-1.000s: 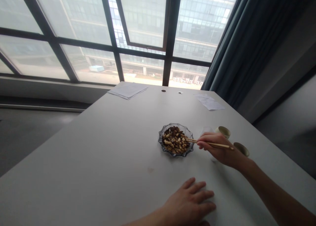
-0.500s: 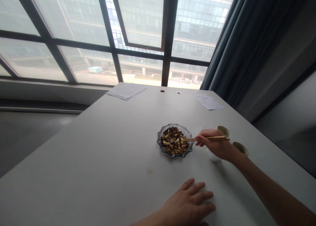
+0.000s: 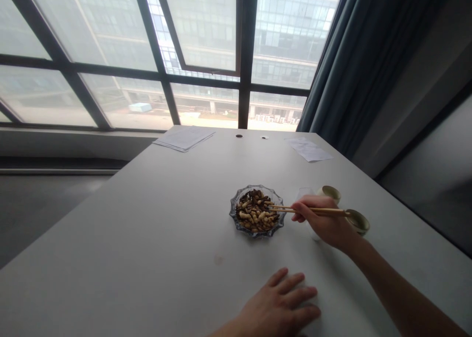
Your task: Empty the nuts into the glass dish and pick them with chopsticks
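Observation:
A scalloped glass dish [image 3: 233, 212] holding peanuts and dark seeds [image 3: 255, 214] sits in the middle of the white table [image 3: 155, 229]. My right hand [image 3: 324, 224] is closed on a pair of wooden chopsticks [image 3: 309, 210], whose tips reach over the dish's right side among the nuts. Flat on the table near the front edge lies my left hand [image 3: 282, 305], fingers spread and holding nothing.
Two small pale-green cups [image 3: 330, 193] [image 3: 358, 221] and a clear glass [image 3: 305, 193] stand just right of the dish, behind my right hand. Papers [image 3: 184, 138] and a slip [image 3: 309, 151] lie at the far end. Windows and a grey curtain [image 3: 354, 67] are beyond.
The chopstick tips have shifted a little over the dish's right side and the sticks lie flatter. My left hand has stayed put. The view has drifted slightly.

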The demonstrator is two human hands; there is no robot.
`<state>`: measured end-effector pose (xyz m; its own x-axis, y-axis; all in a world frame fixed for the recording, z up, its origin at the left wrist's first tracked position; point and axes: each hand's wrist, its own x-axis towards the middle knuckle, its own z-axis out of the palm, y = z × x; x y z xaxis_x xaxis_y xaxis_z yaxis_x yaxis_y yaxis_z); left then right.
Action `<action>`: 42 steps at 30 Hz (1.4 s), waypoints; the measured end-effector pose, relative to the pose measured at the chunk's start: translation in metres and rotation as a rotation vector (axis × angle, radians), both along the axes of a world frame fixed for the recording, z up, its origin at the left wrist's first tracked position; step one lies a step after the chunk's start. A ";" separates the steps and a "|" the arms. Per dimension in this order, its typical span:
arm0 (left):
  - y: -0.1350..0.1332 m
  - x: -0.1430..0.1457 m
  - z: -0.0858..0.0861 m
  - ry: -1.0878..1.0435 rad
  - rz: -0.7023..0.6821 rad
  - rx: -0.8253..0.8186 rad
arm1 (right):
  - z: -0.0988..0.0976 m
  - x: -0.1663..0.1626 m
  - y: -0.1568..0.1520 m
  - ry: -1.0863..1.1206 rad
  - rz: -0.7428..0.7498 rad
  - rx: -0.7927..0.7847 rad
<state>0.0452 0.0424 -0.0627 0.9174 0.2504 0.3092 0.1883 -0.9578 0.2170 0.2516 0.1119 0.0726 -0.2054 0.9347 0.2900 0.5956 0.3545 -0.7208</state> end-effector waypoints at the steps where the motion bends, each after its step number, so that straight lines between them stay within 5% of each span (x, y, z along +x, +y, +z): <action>1: 0.000 0.000 -0.002 -0.001 0.001 0.009 | 0.000 -0.002 0.001 -0.013 -0.001 -0.017; 13: -0.001 0.000 -0.002 0.005 0.003 0.009 | -0.029 -0.003 0.003 0.183 -0.088 -0.026; 24: -0.003 0.000 0.013 0.052 -0.002 -0.140 | 0.008 0.025 -0.041 0.313 -0.257 0.111; 31: -0.006 0.002 0.017 0.074 0.023 -0.238 | 0.026 0.065 -0.083 0.308 -0.522 0.263; 38: -0.007 0.003 0.018 0.073 0.041 -0.198 | 0.009 0.042 -0.062 0.253 -0.190 0.119; 42: -0.007 0.001 0.019 0.050 0.028 -0.182 | 0.017 0.014 -0.034 -0.011 -0.013 0.091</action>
<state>0.0464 0.0350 -0.0433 0.9225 0.3238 0.2104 0.2294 -0.8978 0.3758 0.2654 0.0778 0.0901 -0.1968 0.9072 0.3718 0.6088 0.4103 -0.6790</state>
